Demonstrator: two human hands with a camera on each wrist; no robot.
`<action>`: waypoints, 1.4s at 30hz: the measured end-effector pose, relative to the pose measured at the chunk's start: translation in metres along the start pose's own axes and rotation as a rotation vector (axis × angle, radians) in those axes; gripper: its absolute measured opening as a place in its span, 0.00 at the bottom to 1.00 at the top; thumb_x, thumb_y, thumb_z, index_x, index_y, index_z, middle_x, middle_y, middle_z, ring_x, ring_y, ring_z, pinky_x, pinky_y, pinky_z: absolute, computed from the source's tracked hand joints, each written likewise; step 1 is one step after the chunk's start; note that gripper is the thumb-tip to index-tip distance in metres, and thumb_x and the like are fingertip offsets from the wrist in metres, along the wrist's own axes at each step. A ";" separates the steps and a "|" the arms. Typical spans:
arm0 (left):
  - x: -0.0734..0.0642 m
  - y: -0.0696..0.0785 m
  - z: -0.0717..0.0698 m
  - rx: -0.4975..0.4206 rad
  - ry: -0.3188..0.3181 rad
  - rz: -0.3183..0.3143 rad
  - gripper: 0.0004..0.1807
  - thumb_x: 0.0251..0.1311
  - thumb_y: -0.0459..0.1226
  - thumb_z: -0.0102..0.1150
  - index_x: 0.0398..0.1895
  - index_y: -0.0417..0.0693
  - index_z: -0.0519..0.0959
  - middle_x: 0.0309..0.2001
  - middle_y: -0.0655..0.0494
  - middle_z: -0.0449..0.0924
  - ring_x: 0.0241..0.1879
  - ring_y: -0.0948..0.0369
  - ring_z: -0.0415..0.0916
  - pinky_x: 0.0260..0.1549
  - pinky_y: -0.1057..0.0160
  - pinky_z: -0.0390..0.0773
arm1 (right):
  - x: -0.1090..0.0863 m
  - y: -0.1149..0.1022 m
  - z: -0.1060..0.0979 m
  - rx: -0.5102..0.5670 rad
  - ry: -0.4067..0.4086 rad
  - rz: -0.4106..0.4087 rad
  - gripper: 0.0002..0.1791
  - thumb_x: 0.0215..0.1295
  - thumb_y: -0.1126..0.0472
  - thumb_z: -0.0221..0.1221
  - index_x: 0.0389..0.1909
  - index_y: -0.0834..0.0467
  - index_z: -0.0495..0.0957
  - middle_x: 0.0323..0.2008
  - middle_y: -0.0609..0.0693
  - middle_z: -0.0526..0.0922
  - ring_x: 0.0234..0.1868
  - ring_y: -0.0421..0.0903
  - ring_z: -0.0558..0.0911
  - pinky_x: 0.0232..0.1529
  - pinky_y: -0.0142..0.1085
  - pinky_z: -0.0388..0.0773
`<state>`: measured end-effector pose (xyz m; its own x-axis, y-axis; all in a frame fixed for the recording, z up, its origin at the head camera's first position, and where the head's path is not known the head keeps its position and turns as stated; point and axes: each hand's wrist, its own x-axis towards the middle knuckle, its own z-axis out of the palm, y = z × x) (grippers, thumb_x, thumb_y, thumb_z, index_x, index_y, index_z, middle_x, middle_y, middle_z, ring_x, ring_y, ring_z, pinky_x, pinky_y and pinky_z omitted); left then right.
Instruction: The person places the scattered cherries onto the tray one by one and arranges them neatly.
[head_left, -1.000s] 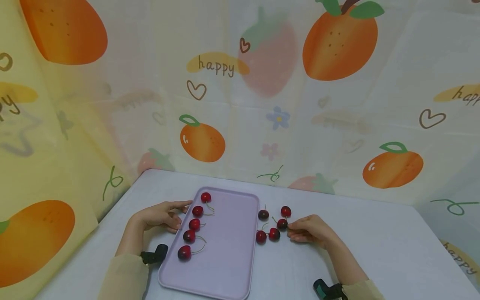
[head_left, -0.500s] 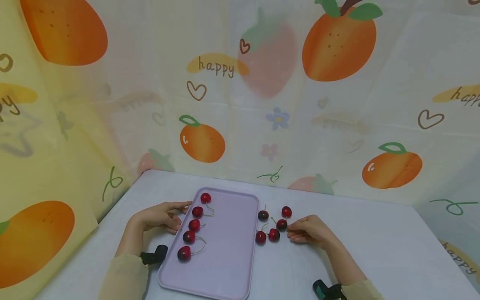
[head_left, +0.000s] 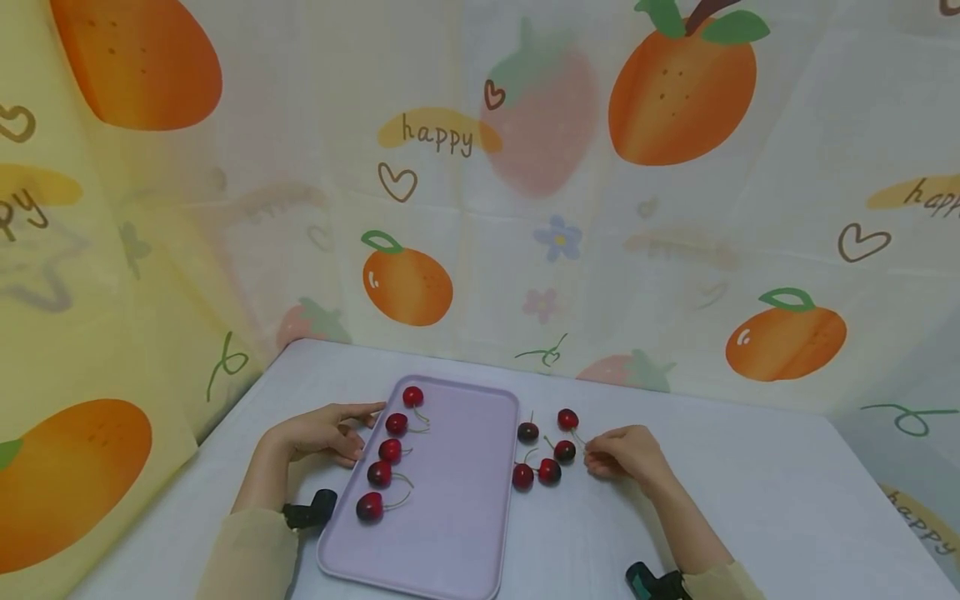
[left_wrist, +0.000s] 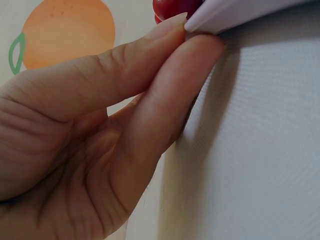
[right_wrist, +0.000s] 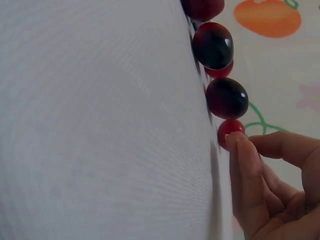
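Note:
My left hand (head_left: 326,433) pinches the left rim of a lilac tray (head_left: 450,500) between thumb and finger; the left wrist view shows the tray's edge (left_wrist: 210,20) between the fingertips. Several red cherries (head_left: 390,451) with stems lie in a column along the tray's left side. My right hand (head_left: 626,458) is right of the loose cherries, its thumb and fingers pinched at the stem of the far right cherry (head_left: 567,419). That cherry is on the table. In the right wrist view the fingertips stand close in front of a red cherry (right_wrist: 230,132).
Beside the tray's right edge, several more cherries (head_left: 549,472) sit close together on the white table (head_left: 712,467). A fruit-patterned curtain (head_left: 480,250) hangs behind the table. Each wrist wears a black camera (head_left: 311,508).
My right hand has shifted slightly right and back from the cherries. The far right cherry has turned a little, its stem now pointing to my fingers. My left hand stays on the tray.

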<state>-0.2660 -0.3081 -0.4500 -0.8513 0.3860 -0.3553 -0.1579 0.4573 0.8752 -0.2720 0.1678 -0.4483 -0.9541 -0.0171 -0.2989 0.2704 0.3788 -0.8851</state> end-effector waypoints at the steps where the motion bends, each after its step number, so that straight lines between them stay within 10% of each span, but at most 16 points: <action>1: 0.000 0.000 0.000 0.001 0.000 0.000 0.43 0.56 0.29 0.63 0.76 0.48 0.58 0.60 0.42 0.64 0.38 0.59 0.77 0.40 0.62 0.87 | 0.000 0.000 0.000 0.002 0.005 -0.004 0.15 0.60 0.63 0.63 0.41 0.73 0.82 0.21 0.50 0.86 0.20 0.37 0.84 0.26 0.27 0.83; 18: 0.001 0.000 0.001 -0.006 -0.001 -0.005 0.43 0.57 0.28 0.62 0.76 0.47 0.58 0.60 0.42 0.64 0.38 0.59 0.77 0.40 0.62 0.87 | 0.007 -0.009 -0.003 0.050 0.133 -0.015 0.17 0.63 0.62 0.62 0.45 0.74 0.81 0.22 0.48 0.87 0.22 0.36 0.85 0.28 0.25 0.83; 42: 0.000 0.001 0.000 0.003 -0.008 -0.007 0.42 0.57 0.29 0.62 0.76 0.47 0.58 0.60 0.41 0.64 0.38 0.59 0.77 0.41 0.62 0.87 | 0.023 -0.046 0.034 0.108 0.054 -0.133 0.16 0.62 0.65 0.63 0.44 0.74 0.81 0.26 0.53 0.88 0.23 0.35 0.85 0.29 0.26 0.84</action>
<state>-0.2662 -0.3075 -0.4496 -0.8463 0.3888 -0.3643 -0.1627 0.4626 0.8715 -0.3021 0.1188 -0.4264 -0.9872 -0.0100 -0.1592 0.1504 0.2745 -0.9497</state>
